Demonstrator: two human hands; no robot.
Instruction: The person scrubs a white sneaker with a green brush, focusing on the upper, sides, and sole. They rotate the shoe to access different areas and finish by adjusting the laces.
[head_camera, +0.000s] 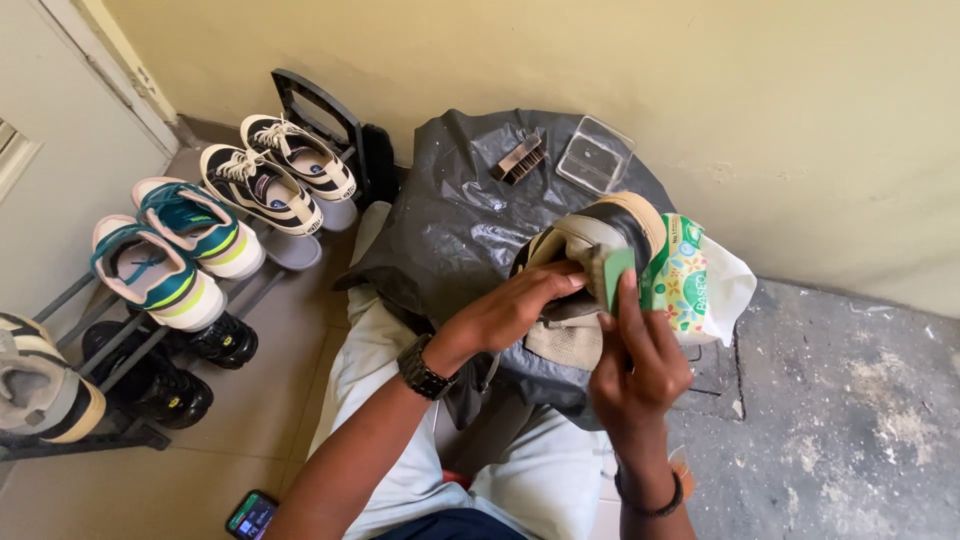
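Beige and black, 1 shoe sits over the black plastic-covered table, gripped by the left hand. The right hand pinches 1 green sponge against its heel. Behind lie 1 brush, 1 clear box and 1 wipes pack. On the rack: 4 sneakers in 2 pairs, 2 black boots, 1 tan shoe.

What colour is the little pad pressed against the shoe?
Green. The right hand holds the pad against the beige shoe; the head view shows it.
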